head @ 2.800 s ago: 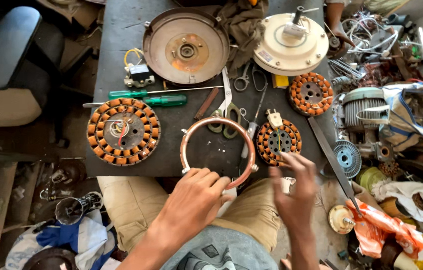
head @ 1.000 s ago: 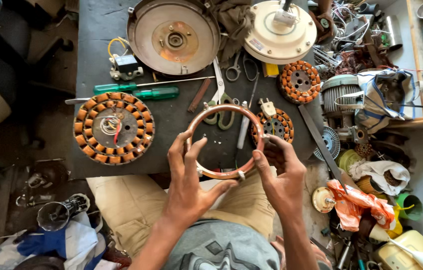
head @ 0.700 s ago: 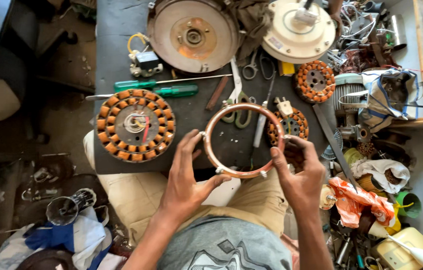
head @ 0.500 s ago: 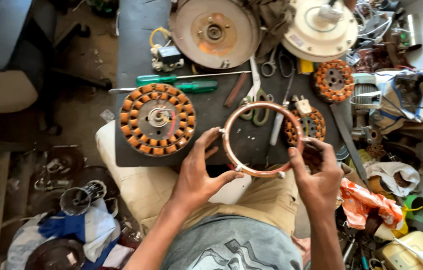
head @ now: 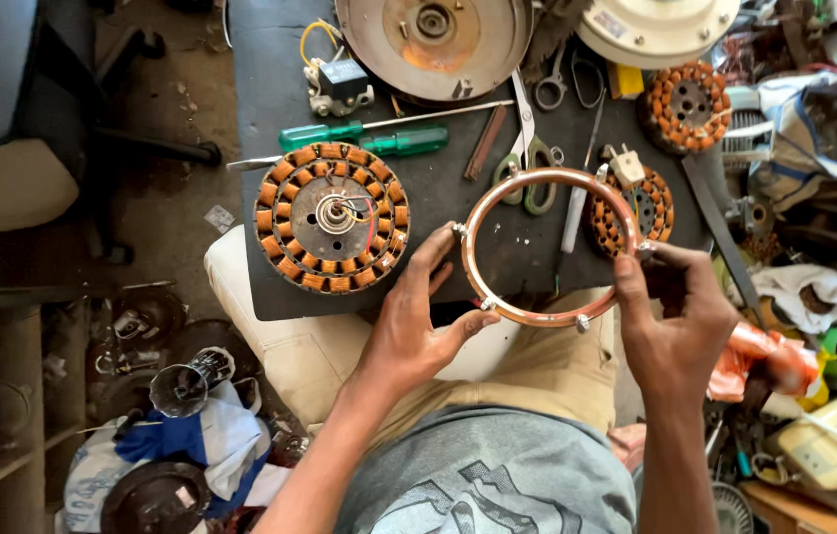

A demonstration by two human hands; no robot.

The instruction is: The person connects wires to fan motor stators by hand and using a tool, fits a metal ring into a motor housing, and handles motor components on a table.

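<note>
Head view: the person holds a copper-coloured metal ring with both hands above the near edge of a dark work board lying across the lap. The left hand pinches the ring's lower left rim between thumb and fingers; the right hand grips its right rim, fingers closed on it. Left of the ring lies a large stator with copper windings. A smaller wound stator sits partly behind the ring's right side. A green-handled screwdriver and scissors lie beyond, with a round metal motor cover at the far edge.
</note>
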